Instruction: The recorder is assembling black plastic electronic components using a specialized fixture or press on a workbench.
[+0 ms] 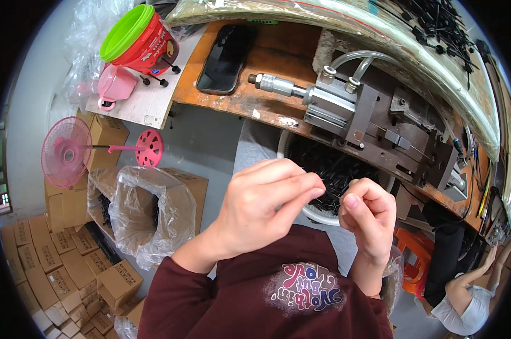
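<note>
Thin black cable tie (330, 191) pinched between fingers of left hand (261, 206) and right hand (368, 214)

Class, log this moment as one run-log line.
left hand: pinching thin black wire piece | right hand: pinching same piece | below: white basket of black parts

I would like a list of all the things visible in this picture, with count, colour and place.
phone: one, black, on the wooden bench, top centre
metal press fixture: one, grey, on the bench, right
bucket: one, red with green lid, on the white board, top left
cup: one, pink, beside the bucket
fan: one, pink, left
lined carton: one, brown with clear plastic, centre left
small boxes: many, brown, lower left
basket of black parts: one, white, under the bench
left hand: pinching a thin black piece
right hand: fingers closed, beside the left hand
</note>
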Tool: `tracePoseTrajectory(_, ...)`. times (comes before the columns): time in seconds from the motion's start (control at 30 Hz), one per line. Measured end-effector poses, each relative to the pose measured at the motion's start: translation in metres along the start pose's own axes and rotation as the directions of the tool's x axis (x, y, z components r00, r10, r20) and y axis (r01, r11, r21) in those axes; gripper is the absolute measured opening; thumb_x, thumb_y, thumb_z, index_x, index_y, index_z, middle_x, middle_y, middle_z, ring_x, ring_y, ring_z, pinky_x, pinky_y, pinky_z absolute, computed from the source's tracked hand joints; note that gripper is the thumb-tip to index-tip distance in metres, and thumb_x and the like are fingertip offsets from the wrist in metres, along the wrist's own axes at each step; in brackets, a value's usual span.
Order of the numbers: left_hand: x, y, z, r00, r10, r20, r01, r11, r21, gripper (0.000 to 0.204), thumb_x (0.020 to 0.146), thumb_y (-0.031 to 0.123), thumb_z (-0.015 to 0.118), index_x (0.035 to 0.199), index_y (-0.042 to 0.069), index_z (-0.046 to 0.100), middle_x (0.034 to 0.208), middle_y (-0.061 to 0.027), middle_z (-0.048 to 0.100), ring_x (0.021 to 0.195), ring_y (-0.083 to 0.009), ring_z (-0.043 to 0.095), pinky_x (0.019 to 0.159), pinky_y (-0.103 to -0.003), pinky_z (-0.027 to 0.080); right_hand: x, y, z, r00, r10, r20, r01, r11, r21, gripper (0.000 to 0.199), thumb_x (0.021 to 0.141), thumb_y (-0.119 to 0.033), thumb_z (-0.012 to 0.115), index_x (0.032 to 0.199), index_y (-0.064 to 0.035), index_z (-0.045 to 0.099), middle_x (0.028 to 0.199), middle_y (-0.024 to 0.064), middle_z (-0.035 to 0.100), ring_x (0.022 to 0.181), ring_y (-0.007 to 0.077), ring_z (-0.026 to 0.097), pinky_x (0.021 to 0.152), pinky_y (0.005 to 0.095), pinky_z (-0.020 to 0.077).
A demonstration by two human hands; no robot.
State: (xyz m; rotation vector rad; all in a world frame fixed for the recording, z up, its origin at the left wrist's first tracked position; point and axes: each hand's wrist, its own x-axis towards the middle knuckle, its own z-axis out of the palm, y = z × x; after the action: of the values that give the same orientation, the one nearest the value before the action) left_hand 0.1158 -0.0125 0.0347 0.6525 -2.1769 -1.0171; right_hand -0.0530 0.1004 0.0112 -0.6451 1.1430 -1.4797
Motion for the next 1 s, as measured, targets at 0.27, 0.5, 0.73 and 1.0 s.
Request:
tracePoseTrajectory(0.27, -0.044, -0.046, -0.043, 0.907, -0.409, -0.102, 0.419, 0.9, 0.121, 0.008, 0.081, 0.001, 0.071, 0.088, -0.003, 0.073, 0.074, -0.0084, 0.066, 0.067, -0.0126, 0.061, 0.06, -0.025, 0.047, 0.003, 0.015, -0.008, 0.998, -0.052, -0.047, 0.042, 0.98, -0.196, 0.013, 0.093, -0.004, 0.062, 0.082, 0.0006, 0.061, 0.074, 0.0005, 0.058, 0.055, 0.0019, 0.046, 0.05, 0.0175, 0.0334)
tracePoseTrajectory(0.5, -0.114, -0.185, -0.098, 0.766, -0.538, -0.351, 0.614, 0.454, 0.646, 0.011, 0.078, 0.012, 0.07, 0.085, 0.004, 0.075, 0.093, -0.0138, 0.068, 0.089, -0.0303, 0.064, 0.078, -0.04, 0.05, -0.001, 0.027, -0.006, 0.999, -0.005, -0.032, -0.002, 0.977, -0.213, 0.011, 0.093, -0.003, 0.062, 0.082, 0.0005, 0.061, 0.075, 0.0015, 0.059, 0.056, 0.0031, 0.047, 0.051, 0.0177, 0.036)
tracePoseTrajectory(0.73, -0.12, -0.227, -0.114, 0.922, -0.221, -0.319, 0.373, 0.279, 0.885, 0.016, 0.066, 0.008, 0.076, 0.081, 0.007, 0.071, 0.124, -0.0201, 0.055, 0.125, -0.0375, 0.046, 0.101, -0.048, 0.037, 0.001, 0.033, -0.005, 0.998, -0.047, 0.034, 0.052, 0.984, -0.17, 0.034, 0.092, -0.003, 0.056, 0.125, 0.0057, 0.057, 0.112, 0.0135, 0.06, 0.1, 0.0165, 0.061, 0.086, 0.0289, 0.0494)
tracePoseTrajectory(1.0, -0.079, -0.121, -0.037, 0.926, -0.334, -0.178, 0.378, 0.814, 0.44, 0.055, 0.073, -0.015, 0.053, 0.123, 0.006, 0.052, 0.131, -0.0183, 0.048, 0.097, -0.0249, 0.062, 0.088, -0.036, 0.049, 0.006, 0.022, -0.015, 0.999, 0.037, -0.02, -0.024, 0.893, 0.45, 0.055, 0.105, -0.035, 0.032, 0.139, 0.008, 0.041, 0.138, 0.0242, 0.049, 0.128, 0.0326, 0.05, 0.106, 0.0452, 0.0411)
